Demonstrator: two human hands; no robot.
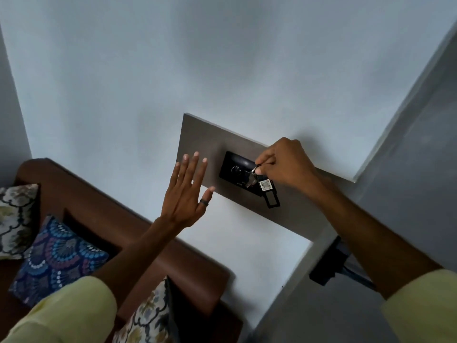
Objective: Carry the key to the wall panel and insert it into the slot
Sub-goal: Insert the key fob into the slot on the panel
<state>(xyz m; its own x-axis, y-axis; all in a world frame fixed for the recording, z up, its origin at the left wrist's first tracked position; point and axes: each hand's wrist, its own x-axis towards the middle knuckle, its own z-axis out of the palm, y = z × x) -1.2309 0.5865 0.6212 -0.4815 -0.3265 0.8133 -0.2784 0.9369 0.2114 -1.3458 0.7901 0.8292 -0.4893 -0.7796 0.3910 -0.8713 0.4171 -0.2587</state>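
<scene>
A black wall panel (233, 170) with a round dial sits on a grey board (200, 137) fixed to the white wall. My right hand (284, 164) is pinched on the key ring right in front of the panel's right side. From it hang a metal key (251, 182) and a black tag (268, 191) with a white label. The slot itself is hidden behind the keys and my fingers. My left hand (185, 194) is raised flat with fingers spread, holding nothing, to the left of the panel, its fingertips over the board's left edge.
A brown sofa back (138, 233) runs diagonally below the panel, with patterned cushions (57, 258) on the seat at the lower left. A grey wall or door face (415, 189) stands at the right. A black fitting (329, 266) sits under my right forearm.
</scene>
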